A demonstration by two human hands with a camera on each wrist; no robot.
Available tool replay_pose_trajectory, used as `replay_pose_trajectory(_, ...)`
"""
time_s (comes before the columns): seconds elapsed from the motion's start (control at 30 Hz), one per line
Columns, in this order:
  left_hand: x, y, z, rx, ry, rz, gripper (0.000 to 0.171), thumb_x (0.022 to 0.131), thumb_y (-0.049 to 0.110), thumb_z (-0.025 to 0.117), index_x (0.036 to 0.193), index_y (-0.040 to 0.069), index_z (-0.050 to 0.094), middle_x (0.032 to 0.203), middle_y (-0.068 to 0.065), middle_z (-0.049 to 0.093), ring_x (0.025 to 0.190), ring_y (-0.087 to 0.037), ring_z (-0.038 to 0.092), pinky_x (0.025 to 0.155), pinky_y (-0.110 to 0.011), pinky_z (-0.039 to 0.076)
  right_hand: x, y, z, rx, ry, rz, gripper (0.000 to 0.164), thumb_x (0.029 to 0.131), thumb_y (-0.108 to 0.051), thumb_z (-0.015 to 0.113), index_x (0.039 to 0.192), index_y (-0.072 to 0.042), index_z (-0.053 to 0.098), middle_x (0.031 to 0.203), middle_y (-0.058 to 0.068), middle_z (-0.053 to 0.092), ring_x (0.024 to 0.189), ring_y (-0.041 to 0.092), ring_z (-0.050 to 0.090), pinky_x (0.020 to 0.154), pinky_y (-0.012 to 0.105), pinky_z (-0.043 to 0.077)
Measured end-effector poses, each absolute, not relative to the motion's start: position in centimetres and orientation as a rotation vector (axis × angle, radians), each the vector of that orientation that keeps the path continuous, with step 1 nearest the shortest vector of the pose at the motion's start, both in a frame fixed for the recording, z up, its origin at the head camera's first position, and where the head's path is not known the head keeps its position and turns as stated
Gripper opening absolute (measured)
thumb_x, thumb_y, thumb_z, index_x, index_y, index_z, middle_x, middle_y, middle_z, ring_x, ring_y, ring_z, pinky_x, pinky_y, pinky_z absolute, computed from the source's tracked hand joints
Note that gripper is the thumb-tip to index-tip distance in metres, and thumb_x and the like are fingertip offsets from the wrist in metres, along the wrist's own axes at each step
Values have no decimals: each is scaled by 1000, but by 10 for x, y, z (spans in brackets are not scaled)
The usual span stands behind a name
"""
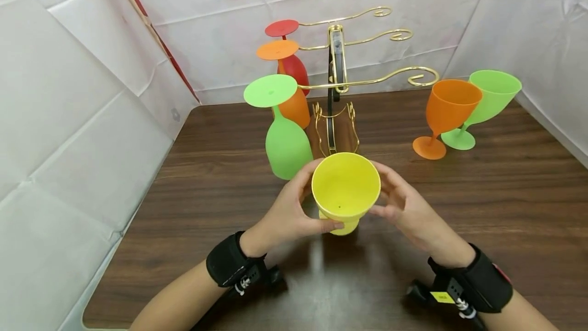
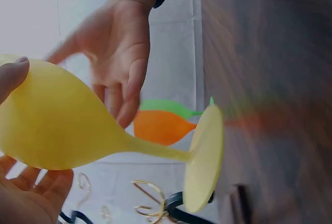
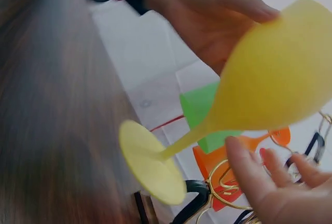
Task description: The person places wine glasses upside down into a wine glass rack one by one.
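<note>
A yellow goblet (image 1: 345,188) is held above the table with its mouth up, slightly tilted. My left hand (image 1: 294,211) grips its bowl, the thumb on the near side and the fingers around the far side. Beside the bowl on the right is my right hand (image 1: 406,208), its fingers spread and loose; whether a fingertip touches the bowl I cannot tell. The stem and round foot (image 2: 205,159) of the goblet show in the left wrist view. Just beyond stands a gold and black rack (image 1: 337,60), with green (image 1: 287,147), orange (image 1: 294,109) and red (image 1: 294,70) goblets hanging upside down on its left side.
An orange goblet (image 1: 452,106) and a green goblet (image 1: 493,96) stand upright at the back right of the wooden table (image 1: 206,188). The rack's curled wire arms (image 1: 404,73) stick out to the right. White sheeting (image 1: 82,91) hangs around the table.
</note>
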State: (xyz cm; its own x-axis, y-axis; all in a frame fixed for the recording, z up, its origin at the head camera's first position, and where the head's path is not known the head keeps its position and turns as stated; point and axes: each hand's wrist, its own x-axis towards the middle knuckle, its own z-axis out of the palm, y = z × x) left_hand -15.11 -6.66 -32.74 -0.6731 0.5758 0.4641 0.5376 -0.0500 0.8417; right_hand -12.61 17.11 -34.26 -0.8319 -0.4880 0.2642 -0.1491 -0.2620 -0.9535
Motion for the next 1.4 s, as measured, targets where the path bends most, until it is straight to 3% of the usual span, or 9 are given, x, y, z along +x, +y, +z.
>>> replay_pose_trajectory(0.13,-148,-65,-324,1593,2340,1700,90,63,5,86,138,2,36,136,-13,45,124,-24,43,101,-38,42,-129,183,-342,-705,1556,-2160,46,104,-35,26,140,-8,37,132,6,48,114,16,53,90,32,50)
replay_pose_trajectory(0.23,-146,-63,-325,1891,2492,1493,83,65,9,84,134,-4,39,134,-18,46,126,-27,43,103,-36,41,-130,188,-341,-578,1456,-2033,50,105,-37,14,128,-10,49,116,4,58,102,14,58,87,31,50)
replay_pose_trajectory(0.4,-145,-57,-329,2226,2662,1159,72,69,16,83,127,-1,44,128,-17,49,122,-27,48,105,-34,39,-130,186,-342,-473,1213,-1913,58,102,-46,12,118,-10,55,102,1,64,92,12,63,82,27,52)
replay_pose_trajectory(0.67,-146,-57,-333,2265,2606,1127,76,69,26,85,128,1,44,130,-16,47,124,-27,47,106,-36,37,-128,185,-343,-372,1151,-1942,47,103,-42,22,117,-11,54,101,0,63,89,12,64,80,26,54)
replay_pose_trajectory(0.87,-156,-67,-339,1977,2365,1437,82,83,54,62,137,-3,37,139,-20,41,131,-29,38,109,-41,32,-124,189,-342,-506,1292,-1968,44,105,-34,21,132,-8,44,109,4,63,94,14,63,81,28,53)
replay_pose_trajectory(1.0,-160,-75,-344,1534,2221,1698,75,93,57,45,142,1,33,143,-15,39,133,-25,36,109,-42,32,-120,180,-337,-620,1567,-1966,51,102,-28,37,145,-4,25,121,9,57,101,19,61,83,34,53)
replay_pose_trajectory(1.2,-162,-75,-346,1024,1913,1841,79,91,60,46,144,4,30,138,-17,42,126,-24,43,104,-46,36,-113,165,-331,-785,2159,-1921,69,85,-12,67,144,-4,30,129,17,48,108,19,54,82,33,53)
replay_pose_trajectory(1.3,-160,-74,-347,997,1793,1816,89,84,63,54,145,5,26,141,-15,38,126,-25,44,103,-42,38,-111,164,-328,-812,2342,-1904,78,78,-3,73,144,-11,32,133,13,46,112,15,52,83,29,53)
replay_pose_trajectory(1.4,-158,-72,-349,1061,1736,1802,89,82,51,67,145,5,26,144,-14,36,127,-25,43,105,-37,38,-110,163,-326,-808,2486,-1837,85,74,-1,77,145,-16,32,135,7,45,116,10,49,87,26,50)
